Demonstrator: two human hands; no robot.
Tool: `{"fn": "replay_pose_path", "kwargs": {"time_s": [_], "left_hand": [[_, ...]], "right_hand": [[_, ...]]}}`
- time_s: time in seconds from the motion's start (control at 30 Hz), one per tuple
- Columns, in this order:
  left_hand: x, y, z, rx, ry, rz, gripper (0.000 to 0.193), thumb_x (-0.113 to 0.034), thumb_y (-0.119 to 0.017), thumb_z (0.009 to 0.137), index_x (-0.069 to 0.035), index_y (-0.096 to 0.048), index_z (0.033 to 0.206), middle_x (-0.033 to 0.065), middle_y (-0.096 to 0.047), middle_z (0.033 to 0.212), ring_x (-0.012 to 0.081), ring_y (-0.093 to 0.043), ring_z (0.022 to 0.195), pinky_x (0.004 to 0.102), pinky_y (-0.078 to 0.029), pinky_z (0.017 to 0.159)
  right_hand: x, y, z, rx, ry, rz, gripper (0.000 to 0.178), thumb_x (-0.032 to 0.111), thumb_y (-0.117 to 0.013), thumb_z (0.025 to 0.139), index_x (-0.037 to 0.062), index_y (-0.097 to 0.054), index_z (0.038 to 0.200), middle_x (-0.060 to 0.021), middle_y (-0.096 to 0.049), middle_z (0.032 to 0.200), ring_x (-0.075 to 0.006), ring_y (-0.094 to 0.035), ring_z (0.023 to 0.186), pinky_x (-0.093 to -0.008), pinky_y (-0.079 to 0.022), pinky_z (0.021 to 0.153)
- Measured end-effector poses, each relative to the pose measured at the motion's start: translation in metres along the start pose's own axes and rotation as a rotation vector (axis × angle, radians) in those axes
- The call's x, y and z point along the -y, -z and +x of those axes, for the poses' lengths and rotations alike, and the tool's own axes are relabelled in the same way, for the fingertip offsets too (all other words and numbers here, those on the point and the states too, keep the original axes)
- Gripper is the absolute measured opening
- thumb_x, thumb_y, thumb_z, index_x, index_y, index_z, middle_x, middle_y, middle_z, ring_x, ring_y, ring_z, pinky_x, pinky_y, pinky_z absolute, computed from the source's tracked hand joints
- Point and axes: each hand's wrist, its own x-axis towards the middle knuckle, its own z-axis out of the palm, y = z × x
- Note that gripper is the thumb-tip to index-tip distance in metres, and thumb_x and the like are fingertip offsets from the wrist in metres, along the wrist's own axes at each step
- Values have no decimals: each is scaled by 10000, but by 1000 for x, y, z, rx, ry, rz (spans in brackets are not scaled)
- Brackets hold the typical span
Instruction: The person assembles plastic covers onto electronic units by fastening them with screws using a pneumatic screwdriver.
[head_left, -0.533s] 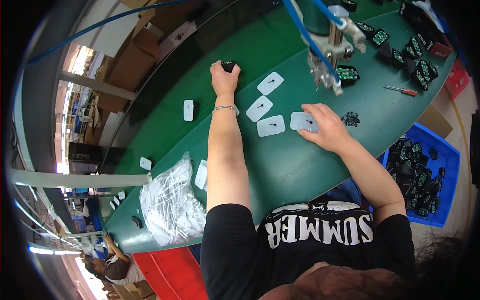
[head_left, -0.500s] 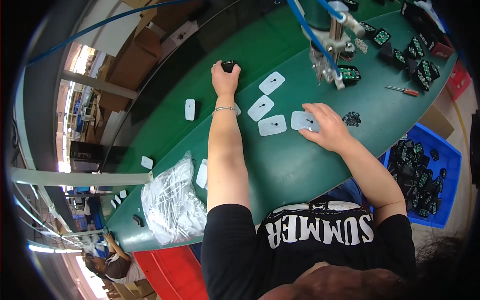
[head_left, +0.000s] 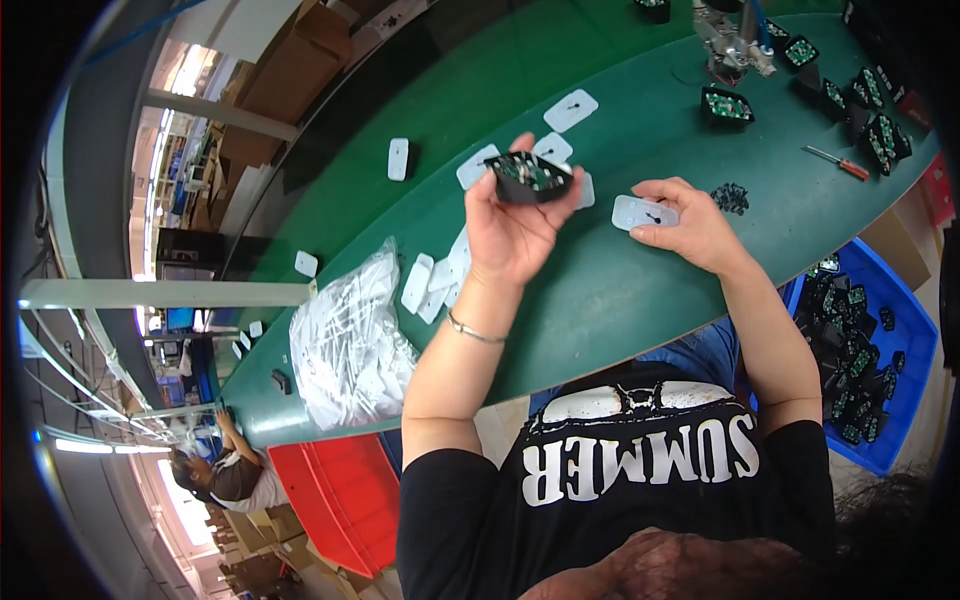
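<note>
My left hand (head_left: 512,240) is closed around a black plastic housing (head_left: 515,190), palm turned up, above the bench. A green circuit board shows in the housing's open side. My right hand (head_left: 695,225) grips a white rounded cover plate (head_left: 630,213) between thumb and fingers; a small dark keyhole-shaped mark shows on it. Beyond my left hand lie similar white plates (head_left: 572,110), partly hidden by the hand and housing. A small heap of tiny black parts (head_left: 731,198) sits just right of my right hand.
Left on the green bench (head_left: 580,310) is a clear bag of white pieces (head_left: 350,345). A screwdriver (head_left: 838,162), several housings (head_left: 727,106) and a metal fixture (head_left: 735,45) stand right. A blue bin (head_left: 918,335) and red bin (head_left: 330,500) flank the bench. A person (head_left: 235,475) works far left.
My left hand has come back from the far side of the bench with the black housing and turned palm up. My right hand keeps the white plate, now tilted. The view has shifted.
</note>
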Motion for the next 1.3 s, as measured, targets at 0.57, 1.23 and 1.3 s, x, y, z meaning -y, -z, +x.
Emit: {"fn": "replay_pose_path", "kwargs": {"time_s": [0.57,1.23,1.3], "left_hand": [[43,25,-81,-97,345,-399,495,-463,-466,878,-100,-466,1214,158,-582,1014,292,-602,862,394,-535,741],[31,-22,-47,489,-396,1759,568,-55,-728,631,-56,-520,1159,129,-510,1158,328,-509,1028,373,-423,887],[33,-27,-36,649,-430,1874,567,-64,-729,609,-71,-536,1142,136,-518,1123,330,-516,1000,393,-438,852]], "right_hand": [[0,-14,-30,257,-232,625,478,71,-672,749,-28,-468,1170,-106,-527,1083,-163,-551,942,-272,-497,733],[-6,-15,-26,215,-345,835,531,473,-386,918,7,-490,1152,-102,-539,1042,-174,-555,928,-333,-492,781],[-7,-13,-25,219,-338,830,551,484,-383,915,0,-480,1161,-103,-533,1043,-174,-554,924,-334,-494,779]]}}
